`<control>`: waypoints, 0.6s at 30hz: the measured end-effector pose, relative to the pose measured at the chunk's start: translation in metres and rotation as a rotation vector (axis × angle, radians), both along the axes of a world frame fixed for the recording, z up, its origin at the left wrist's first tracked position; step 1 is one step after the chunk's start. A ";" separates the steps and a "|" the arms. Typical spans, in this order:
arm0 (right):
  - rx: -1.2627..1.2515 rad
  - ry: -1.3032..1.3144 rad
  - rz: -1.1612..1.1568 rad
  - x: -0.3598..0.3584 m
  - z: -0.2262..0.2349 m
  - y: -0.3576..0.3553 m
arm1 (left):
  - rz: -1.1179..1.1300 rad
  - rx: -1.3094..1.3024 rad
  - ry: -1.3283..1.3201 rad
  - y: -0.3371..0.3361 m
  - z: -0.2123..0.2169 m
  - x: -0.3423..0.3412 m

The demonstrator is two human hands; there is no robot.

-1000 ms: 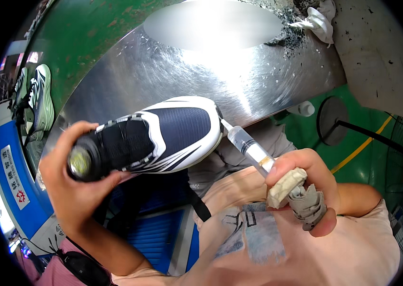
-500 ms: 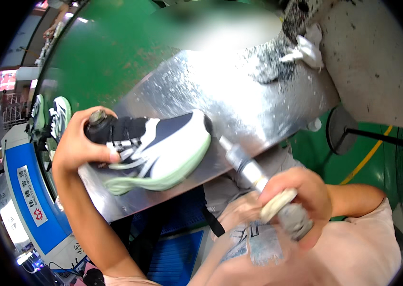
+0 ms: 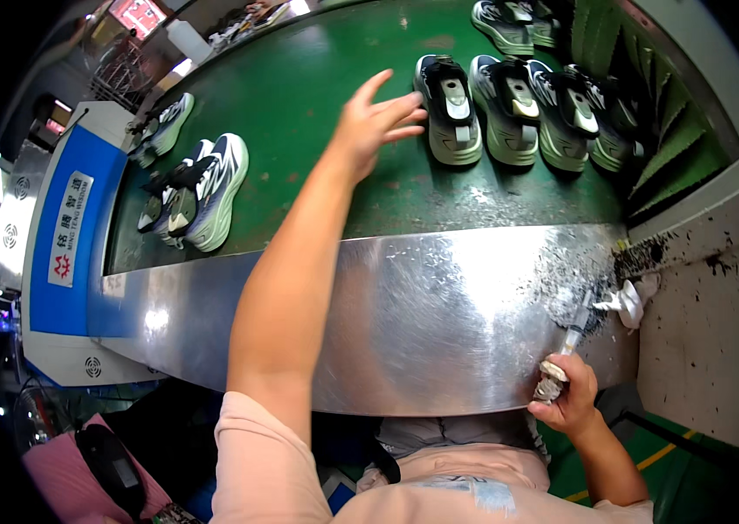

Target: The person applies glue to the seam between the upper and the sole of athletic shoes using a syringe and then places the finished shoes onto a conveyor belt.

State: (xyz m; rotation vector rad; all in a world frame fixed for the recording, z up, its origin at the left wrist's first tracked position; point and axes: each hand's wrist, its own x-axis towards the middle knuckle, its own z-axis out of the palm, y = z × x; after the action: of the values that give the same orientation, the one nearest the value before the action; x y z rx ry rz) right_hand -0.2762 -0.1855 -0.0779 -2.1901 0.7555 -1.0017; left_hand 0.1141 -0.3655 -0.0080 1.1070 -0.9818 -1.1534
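Note:
My left hand (image 3: 371, 127) reaches over the green conveyor belt (image 3: 308, 83) with its fingers spread and nothing in them. Its fingertips come close to the nearest sneaker (image 3: 450, 113) of a row; whether they touch it I cannot tell. That sneaker is dark with a pale sole, its heel toward me. Low on the right, my right hand (image 3: 572, 395) is closed around a stick-like tool (image 3: 573, 339) with a pale, narrow front and a lumpy, wrapped grip. The tool's tip points away from me, over black crumbs (image 3: 592, 306) on the metal ledge (image 3: 404, 323).
More sneakers (image 3: 509, 113) stand along the belt at the right, before green hanging strips (image 3: 670, 153). Others, among them a white-and-navy sneaker (image 3: 221, 192), sit at the left beside a blue-fronted machine (image 3: 59, 288). Crumpled white material (image 3: 631, 306) lies by the right wall.
My left hand has let go of the sneaker it held over the metal ledge and now reaches out over the belt. My right hand, still holding the tool, has moved to the ledge's right end.

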 end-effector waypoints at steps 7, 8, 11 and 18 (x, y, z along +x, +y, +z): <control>-0.106 0.077 0.035 0.010 0.011 -0.006 | 1.250 -0.208 -0.619 0.204 -0.044 0.245; -0.097 0.047 0.063 0.012 0.013 -0.006 | 0.931 0.012 0.004 0.228 -0.043 0.278; -0.033 -0.001 0.076 0.011 0.017 -0.009 | 0.939 0.157 -0.291 0.209 -0.011 0.263; -0.011 0.059 -0.007 0.006 0.021 -0.005 | 0.293 0.416 -0.482 0.251 0.053 0.149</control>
State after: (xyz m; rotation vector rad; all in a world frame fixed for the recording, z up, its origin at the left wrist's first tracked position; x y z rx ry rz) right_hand -0.2700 -0.1909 -0.0565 -2.2369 0.7873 -0.9506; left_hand 0.2633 -0.1149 0.0453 1.8592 -0.9151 -0.8842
